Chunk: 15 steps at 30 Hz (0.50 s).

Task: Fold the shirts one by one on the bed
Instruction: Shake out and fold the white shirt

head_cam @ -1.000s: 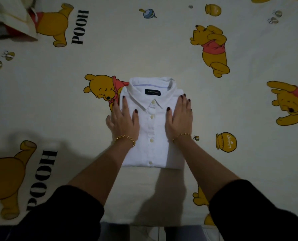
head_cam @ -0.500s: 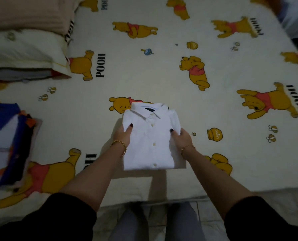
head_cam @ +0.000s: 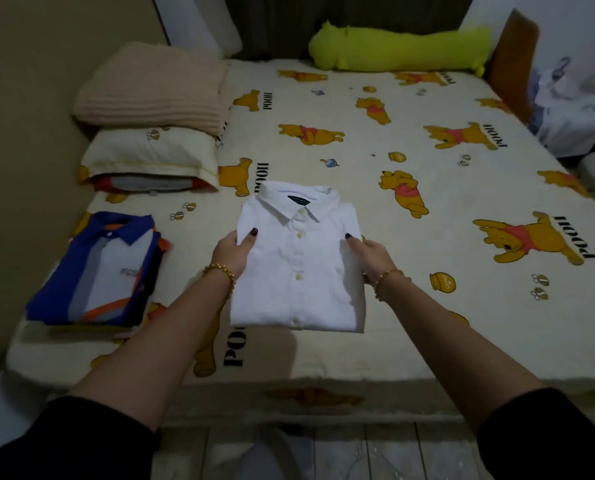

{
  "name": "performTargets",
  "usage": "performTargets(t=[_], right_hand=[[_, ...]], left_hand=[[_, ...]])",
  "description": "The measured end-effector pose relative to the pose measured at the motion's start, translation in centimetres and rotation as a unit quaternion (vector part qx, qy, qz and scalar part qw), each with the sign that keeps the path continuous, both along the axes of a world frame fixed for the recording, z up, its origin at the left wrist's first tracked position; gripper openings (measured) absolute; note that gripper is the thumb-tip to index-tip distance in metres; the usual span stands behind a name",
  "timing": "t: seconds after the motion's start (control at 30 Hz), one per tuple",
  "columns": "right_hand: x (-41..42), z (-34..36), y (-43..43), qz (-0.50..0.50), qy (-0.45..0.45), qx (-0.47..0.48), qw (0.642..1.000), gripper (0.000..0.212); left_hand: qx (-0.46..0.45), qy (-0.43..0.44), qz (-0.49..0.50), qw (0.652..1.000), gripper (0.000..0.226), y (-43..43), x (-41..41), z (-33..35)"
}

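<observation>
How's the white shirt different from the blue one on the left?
The white shirt is plain with front buttons; the blue shirt has grey, white and orange panels. The white shirt is gripped at its sides by the left hand and right hand; the blue shirt lies untouched on the bed. Both are folded, collars at the far end.

Black sleeves pushed above the forearms, gold bead bracelets on both wrists, dark nail polish
</observation>
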State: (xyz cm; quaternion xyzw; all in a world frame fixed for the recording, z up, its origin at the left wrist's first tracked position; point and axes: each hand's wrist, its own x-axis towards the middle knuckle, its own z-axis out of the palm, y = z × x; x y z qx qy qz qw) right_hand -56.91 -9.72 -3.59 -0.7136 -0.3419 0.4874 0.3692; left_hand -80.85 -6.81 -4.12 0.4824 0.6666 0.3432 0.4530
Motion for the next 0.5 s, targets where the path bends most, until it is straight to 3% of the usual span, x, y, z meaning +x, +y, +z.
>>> performTargets(t=[0.13,0.33,0.5], right_hand=[[-4.6,0.8,-2.6,0.046,0.004,0.003,0.999,0.012],[-12.7,0.8,-2.9,0.086,-0.001,-0.007,0.996,0.012],[-22.2,-1.1,0.7,0.100,-0.009,-0.029,0.995,0.023]], left_hand=[[-0.020,0.032,0.002,0.999,0.042,-3.1,-5.4,0.3],[-0.031,0.061,0.023,0.997,0.037,-3.9,-14.2,-0.3],[-0.051,0.069,0.042,0.995,0.035,-1.3,-24.0,-1.7]])
